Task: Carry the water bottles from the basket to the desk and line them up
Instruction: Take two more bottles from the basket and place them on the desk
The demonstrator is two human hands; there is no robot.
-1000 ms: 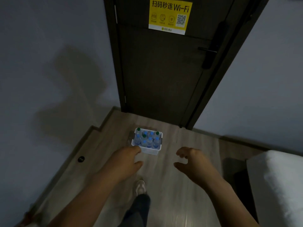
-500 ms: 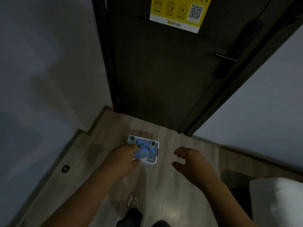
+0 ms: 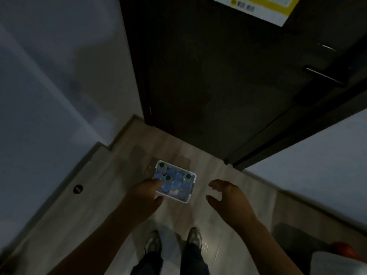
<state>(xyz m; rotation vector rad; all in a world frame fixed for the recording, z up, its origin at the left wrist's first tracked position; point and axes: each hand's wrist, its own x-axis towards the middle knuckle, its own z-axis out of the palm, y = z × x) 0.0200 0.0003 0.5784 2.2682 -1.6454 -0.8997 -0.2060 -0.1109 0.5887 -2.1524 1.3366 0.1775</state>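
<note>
Water bottles upright in basket; basket on floor before door; left hand overlapping its left edge; right hand apart, rightward.

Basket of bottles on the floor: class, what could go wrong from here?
The bottles stand tightly packed in the basket, so pulling one out may tip its neighbours.
The light is dim, so the left hand or the right hand may misjudge a grip.

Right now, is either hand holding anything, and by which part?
Nothing is plainly held. The right hand hangs open beside the basket; the left hand overlaps its near-left corner, but no grip shows.
</note>
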